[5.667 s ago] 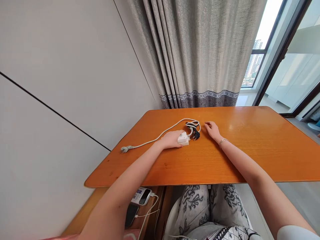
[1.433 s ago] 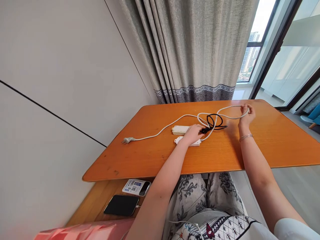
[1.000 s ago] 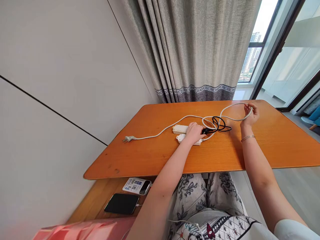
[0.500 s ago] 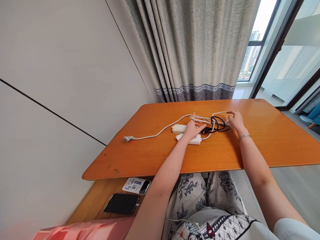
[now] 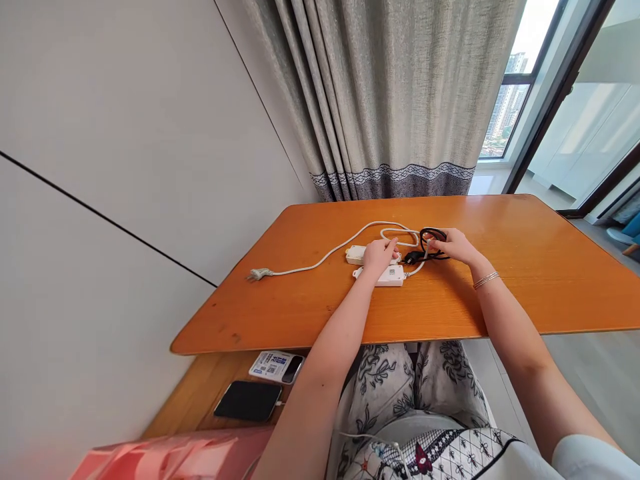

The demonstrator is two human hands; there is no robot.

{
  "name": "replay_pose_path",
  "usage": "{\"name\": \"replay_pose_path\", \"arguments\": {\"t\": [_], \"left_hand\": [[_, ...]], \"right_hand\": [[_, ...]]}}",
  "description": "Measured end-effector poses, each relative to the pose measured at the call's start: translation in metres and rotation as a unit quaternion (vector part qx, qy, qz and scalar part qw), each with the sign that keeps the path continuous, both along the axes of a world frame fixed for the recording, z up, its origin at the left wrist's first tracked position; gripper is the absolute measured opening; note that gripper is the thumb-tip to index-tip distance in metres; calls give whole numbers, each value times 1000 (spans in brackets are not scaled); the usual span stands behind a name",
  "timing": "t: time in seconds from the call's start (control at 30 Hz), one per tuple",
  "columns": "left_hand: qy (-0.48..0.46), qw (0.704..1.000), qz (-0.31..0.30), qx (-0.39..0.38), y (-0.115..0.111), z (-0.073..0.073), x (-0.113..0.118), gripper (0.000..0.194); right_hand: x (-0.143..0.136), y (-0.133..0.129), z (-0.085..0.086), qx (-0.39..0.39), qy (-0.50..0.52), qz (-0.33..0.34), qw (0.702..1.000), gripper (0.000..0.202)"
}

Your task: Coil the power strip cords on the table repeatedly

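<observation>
Two power strips [image 5: 393, 274], wooden table [image 5: 535, 267], curtain [image 5: 395, 93] beyond

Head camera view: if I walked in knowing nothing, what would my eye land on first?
Probably the bright orange-brown table across the middle, where the right hand has its fingers at the loops of a black cable. Just left of that, the left hand lies over two white blocks. Behind the table's far edge hangs a tall grey curtain.
</observation>
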State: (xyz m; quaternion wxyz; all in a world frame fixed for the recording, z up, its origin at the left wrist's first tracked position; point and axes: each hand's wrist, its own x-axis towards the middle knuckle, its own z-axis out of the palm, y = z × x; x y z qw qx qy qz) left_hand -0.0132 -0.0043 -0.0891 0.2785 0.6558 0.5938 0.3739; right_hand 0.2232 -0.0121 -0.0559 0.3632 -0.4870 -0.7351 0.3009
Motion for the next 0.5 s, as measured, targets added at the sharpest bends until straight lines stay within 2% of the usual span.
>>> {"name": "replay_pose_path", "arguments": {"t": [0.13, 0.2, 0.37, 0.5], "left_hand": [[-11, 999, -38, 8, 0, -2, 5, 22], [-14, 998, -66, 18, -2, -1, 8, 26], [-6, 979, -186, 78, -7, -3, 12, 36], [-5, 971, -232, 62, -11, -5, 13, 34]], "right_hand": [[-6, -2, 2, -58, 163, 82, 981, 39], [-9, -3, 2, -71, 228, 103, 966, 34], [-11, -6, 1, -94, 353, 104, 925, 18], [-12, -7, 0, -109, 430, 96, 891, 15]]}}
